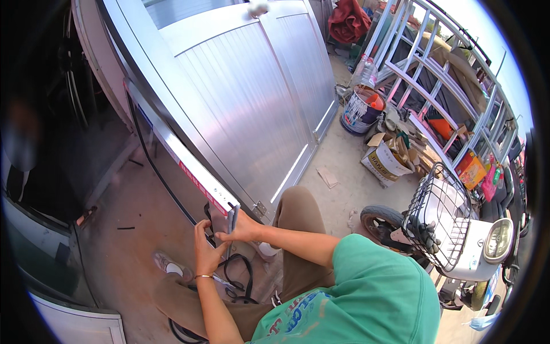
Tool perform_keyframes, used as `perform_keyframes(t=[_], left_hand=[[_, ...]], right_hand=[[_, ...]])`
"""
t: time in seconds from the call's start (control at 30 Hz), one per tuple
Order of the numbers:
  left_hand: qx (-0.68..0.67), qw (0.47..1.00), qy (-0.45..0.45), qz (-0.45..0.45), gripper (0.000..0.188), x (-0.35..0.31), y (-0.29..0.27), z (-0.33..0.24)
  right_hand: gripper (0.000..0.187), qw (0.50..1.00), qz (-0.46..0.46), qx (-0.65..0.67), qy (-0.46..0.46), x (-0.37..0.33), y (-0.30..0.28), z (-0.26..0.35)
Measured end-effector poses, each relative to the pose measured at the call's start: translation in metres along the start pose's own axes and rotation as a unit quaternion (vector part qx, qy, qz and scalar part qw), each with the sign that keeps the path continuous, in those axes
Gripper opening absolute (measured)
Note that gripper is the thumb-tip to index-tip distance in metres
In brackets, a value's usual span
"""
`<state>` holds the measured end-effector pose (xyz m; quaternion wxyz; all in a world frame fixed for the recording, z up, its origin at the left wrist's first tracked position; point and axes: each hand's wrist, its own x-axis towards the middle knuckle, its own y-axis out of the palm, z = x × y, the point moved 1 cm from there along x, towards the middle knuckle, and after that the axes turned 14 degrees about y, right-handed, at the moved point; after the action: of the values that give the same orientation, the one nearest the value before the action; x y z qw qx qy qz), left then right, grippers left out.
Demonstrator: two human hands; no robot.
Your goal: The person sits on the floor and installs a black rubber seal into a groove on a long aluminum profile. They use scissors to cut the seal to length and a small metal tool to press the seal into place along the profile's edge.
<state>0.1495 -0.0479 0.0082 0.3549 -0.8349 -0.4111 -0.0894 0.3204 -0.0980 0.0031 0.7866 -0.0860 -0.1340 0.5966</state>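
A long silver-white metal door-frame profile with a red printed label slants down toward me, its cut end between my hands. My right hand is closed on that end, its thumb on the near side. Just left of it, my left hand has its fingers bent around a black rubber strip beside the profile; the fingertips are partly hidden. This strip runs up along the profile's left side. More black strip lies in loops on the floor below my hands, between my legs.
A silver panelled metal door leans beyond the profile. To the right stand a paint-stained bucket, an open cardboard box, stacked metal frames and a scooter with a wire basket. A white panel lies at lower left.
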Motion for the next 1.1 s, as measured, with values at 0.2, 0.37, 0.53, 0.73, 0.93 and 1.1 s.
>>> perform_keyframes(t=[0.2, 0.37, 0.53, 0.73, 0.93, 1.1], left_hand=[[-0.03, 0.995, -0.095, 0.002, 0.028, -0.003, 0.006, 0.055], [-0.026, 0.997, -0.053, -0.049, 0.013, 0.003, 0.011, 0.063], [-0.039, 0.995, -0.055, -0.072, 0.012, 0.004, 0.015, 0.07], [0.004, 0.995, -0.033, -0.09, 0.015, -0.009, 0.017, 0.07], [0.05, 0.997, -0.033, 0.043, 0.078, -0.027, 0.011, 0.025], [0.033, 0.998, -0.012, -0.048, 0.077, -0.027, 0.038, 0.038]], right_hand=[[0.056, 0.996, 0.047, -0.08, -0.013, -0.002, 0.016, -0.029], [0.052, 0.991, 0.038, -0.115, -0.064, -0.002, 0.014, -0.036], [0.066, 0.984, 0.059, -0.166, -0.021, -0.002, 0.008, -0.024], [0.068, 0.973, 0.09, -0.21, -0.012, 0.001, 0.008, -0.019], [0.059, 0.995, 0.001, -0.101, -0.014, -0.006, 0.019, -0.035], [0.059, 0.995, 0.015, -0.09, -0.046, 0.0, 0.02, -0.037]])
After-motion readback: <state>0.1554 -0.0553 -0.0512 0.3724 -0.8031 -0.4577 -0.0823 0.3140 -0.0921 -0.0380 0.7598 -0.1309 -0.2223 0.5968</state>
